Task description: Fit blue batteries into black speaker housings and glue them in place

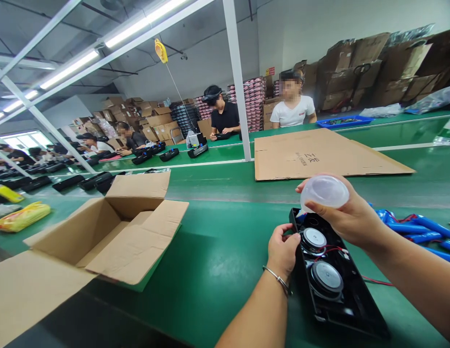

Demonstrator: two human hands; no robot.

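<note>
A black speaker housing (337,295) lies on the green bench, holding two round speaker drivers (313,239) with red wires. My left hand (282,251) is closed on the housing's left edge beside the upper driver. My right hand (346,212) hovers above the housing's far end. Its fingers are wrapped round a translucent white plastic bottle (324,192), seen bottom-first.
An open cardboard box (112,232) stands at left. A flat cardboard sheet (319,154) lies beyond. Blue cylinders (421,231) rest at right. Yellow packets (22,216) sit far left. Other people work at black units across the green conveyor (210,183). A white post (237,82) rises mid-table.
</note>
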